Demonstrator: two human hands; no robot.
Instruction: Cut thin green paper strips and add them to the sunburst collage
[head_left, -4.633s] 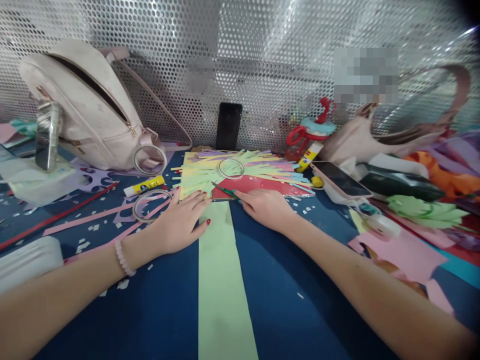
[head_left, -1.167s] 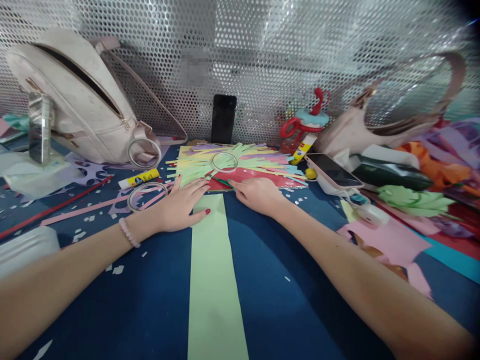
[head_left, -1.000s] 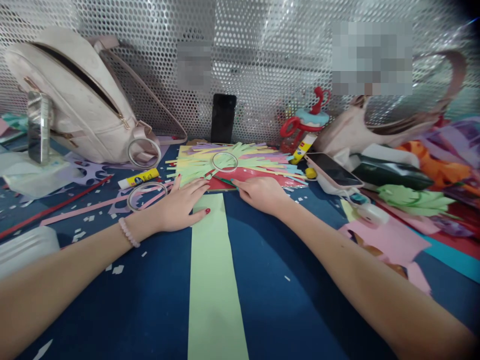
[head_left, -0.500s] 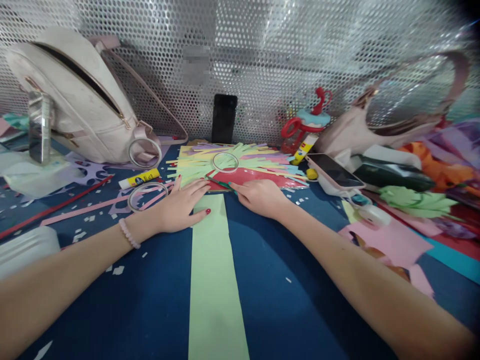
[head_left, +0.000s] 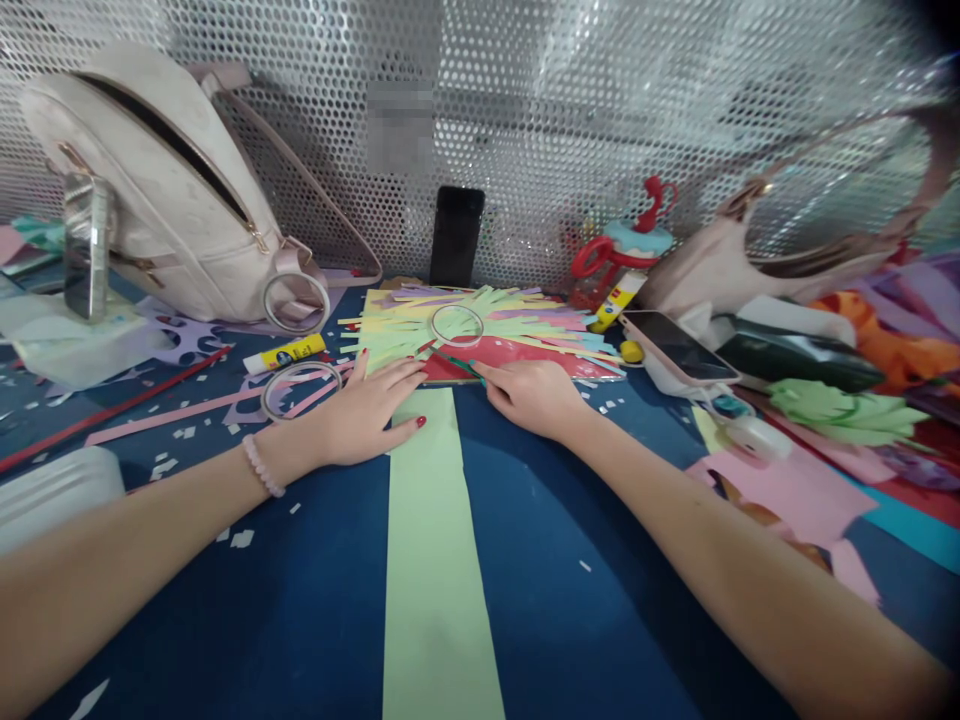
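Note:
My left hand lies flat with its fingers spread, over the far end of a long light green paper strip. Its fingertips reach the near edge of a red sheet covered with pastel paper strips. My right hand is closed on a slim green tool, index finger stretched along it. The tool's far end points left toward my left fingertips; its exact kind is too small to make out. A tape roll rests on the paper strips.
A phone leans on the perforated silver wall. To the left are a backpack, a glue stick and another tape roll. A red-handled cup, a second phone, a handbag and pink paper lie right.
The whole view has shifted slightly, so things appear a little further right. The right hand and green tool sit marginally farther from the left fingertips. The left hand stays flat.

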